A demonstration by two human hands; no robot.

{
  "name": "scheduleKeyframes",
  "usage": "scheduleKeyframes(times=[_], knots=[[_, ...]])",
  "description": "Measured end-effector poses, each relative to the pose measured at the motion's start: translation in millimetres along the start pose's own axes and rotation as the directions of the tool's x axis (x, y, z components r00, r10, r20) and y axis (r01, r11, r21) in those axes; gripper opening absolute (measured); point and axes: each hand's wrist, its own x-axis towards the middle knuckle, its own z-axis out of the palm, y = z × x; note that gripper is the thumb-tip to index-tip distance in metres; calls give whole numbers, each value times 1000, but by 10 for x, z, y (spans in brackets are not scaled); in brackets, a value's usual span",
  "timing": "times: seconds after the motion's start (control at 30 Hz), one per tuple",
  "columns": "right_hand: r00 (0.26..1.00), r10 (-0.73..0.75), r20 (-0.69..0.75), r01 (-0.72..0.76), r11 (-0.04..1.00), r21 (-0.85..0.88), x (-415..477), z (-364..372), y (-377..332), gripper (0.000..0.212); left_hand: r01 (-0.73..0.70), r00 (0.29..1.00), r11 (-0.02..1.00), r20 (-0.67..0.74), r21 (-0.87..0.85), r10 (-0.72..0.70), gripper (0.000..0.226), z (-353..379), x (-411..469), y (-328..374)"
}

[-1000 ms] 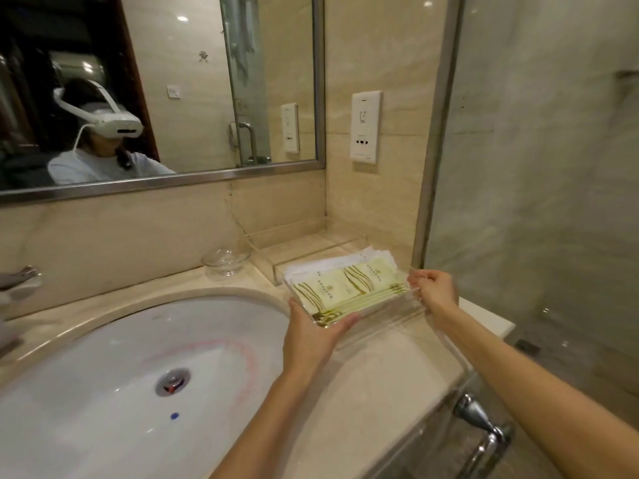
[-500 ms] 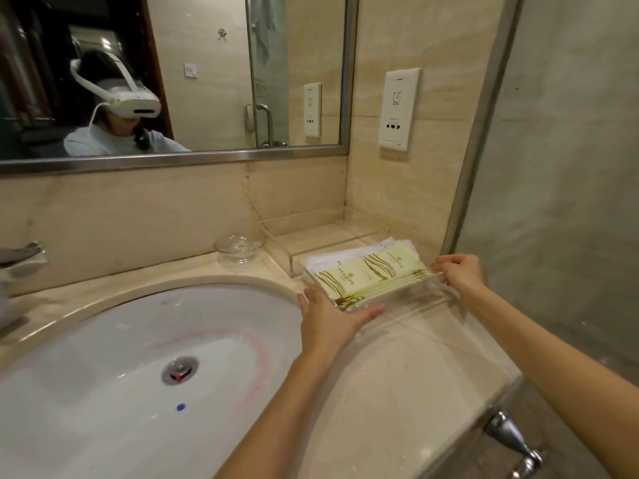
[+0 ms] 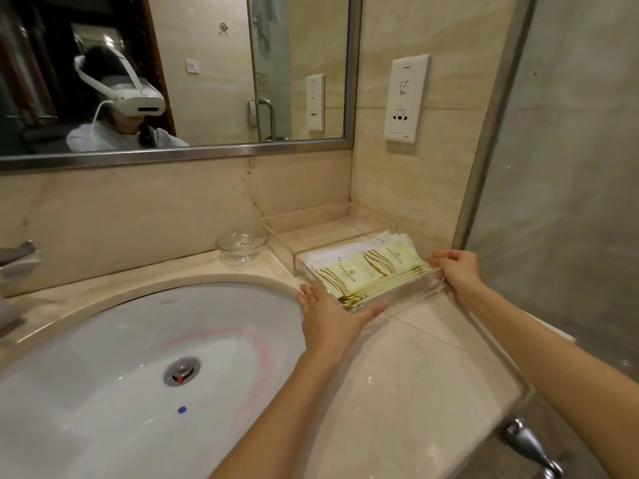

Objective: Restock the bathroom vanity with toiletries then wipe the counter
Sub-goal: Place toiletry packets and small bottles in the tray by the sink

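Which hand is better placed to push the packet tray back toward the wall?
Left, likely. The left hand lies flat against the near end of the clear tray, behind it; the right hand only pinches its right rim, at the side.

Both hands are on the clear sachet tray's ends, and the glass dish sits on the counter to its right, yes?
No: the head view shows the glass dish left of the clear tray. The left hand and right hand are on its ends.

clear tray [image 3: 397, 299], yellow-green sachets [image 3: 366, 271] (stacked), counter [image 3: 415, 375]
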Motion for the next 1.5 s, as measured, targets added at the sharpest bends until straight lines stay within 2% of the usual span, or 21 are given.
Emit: scheduleKeyframes(times=[0.13,0.33,0.57,0.63,0.7,0.77,0.83,0.87,0.93,1.03,1.17,1.3,1.4,1.5], knots=[[1000,-1,-25,1,1000,8,6,92,-10,14,3,999,999,-34,-35,-4,133,20,75,-2],[999,-9,-43,9,1000,4,48,324,-24,21,46,994,998,-102,35,-43,116,45,137,12],[998,1,58,4,996,-87,-153,470,-211,53,85,988,992,-140,97,-71,107,77,197,50],[993,12,119,16,974,-228,-251,493,-241,61,94,985,991,-156,91,-79,106,66,188,65],[989,-30,144,96,874,-476,-368,510,-254,64,90,982,990,-176,112,-70,108,52,159,97],[955,-232,184,297,759,-579,-469,523,-232,62,23,979,980,-202,199,18,110,51,117,133],[857,-409,314,514,627,-585,-525,515,-229,56,-109,971,933,-165,343,175,111,66,80,167],[807,-419,416,590,572,-570,-531,485,-256,53,-176,961,892,-124,417,248,111,71,67,172],[710,-349,612,694,494,-524,-493,403,-319,54,-278,935,807,-43,521,351,107,61,88,176],[626,-209,751,724,513,-461,-401,256,-399,54,-373,914,692,116,618,389,94,5,240,173],[594,-85,800,777,319,-543,-367,274,-420,83,-408,912,618,275,672,303,84,-54,488,208],[595,-112,796,792,252,-557,-358,363,-460,84,-422,906,558,333,714,259,83,-50,597,255],[586,-137,799,809,157,-566,-307,385,-464,87,-421,907,561,342,712,246,82,-55,643,271],[583,-225,780,808,60,-586,-295,478,-485,90,-408,913,575,332,709,239,84,-100,699,264]])
